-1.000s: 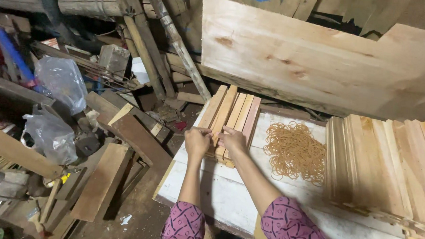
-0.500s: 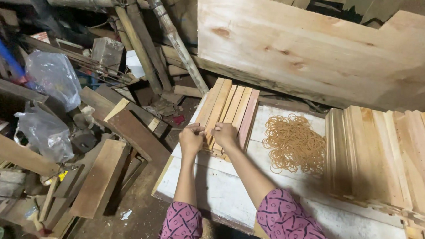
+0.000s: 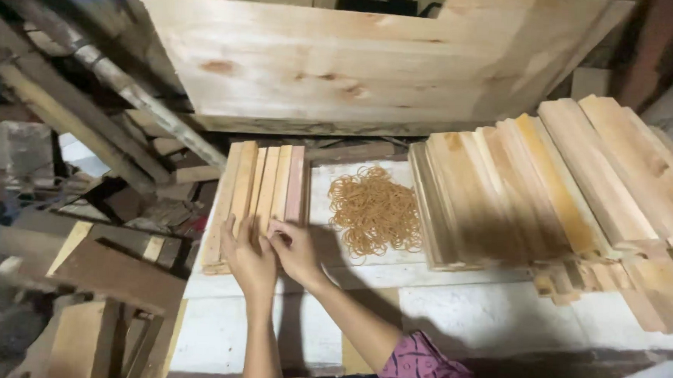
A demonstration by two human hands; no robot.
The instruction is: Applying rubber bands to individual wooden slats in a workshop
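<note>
A small stack of thin wooden slats (image 3: 259, 186) lies on the left part of a white worktable (image 3: 452, 315). My left hand (image 3: 244, 258) lies flat on the near end of the slats, fingers spread. My right hand (image 3: 296, 249) presses on the same end from the right, fingers bent over the edge slats. Just right of the stack sits a loose heap of tan rubber bands (image 3: 373, 210). A bigger pile of wooden slats (image 3: 548, 183) fills the right side of the table.
A large pale wooden board (image 3: 357, 58) leans behind the table. Scrap planks and offcuts (image 3: 113, 277) crowd the floor at the left, with long beams (image 3: 106, 88) slanting across. Short wood bits (image 3: 575, 279) lie at the near edge of the right pile.
The view has swung right and moved closer. Both hands stay on the near end of the small stack, and the slats look more squared together.
</note>
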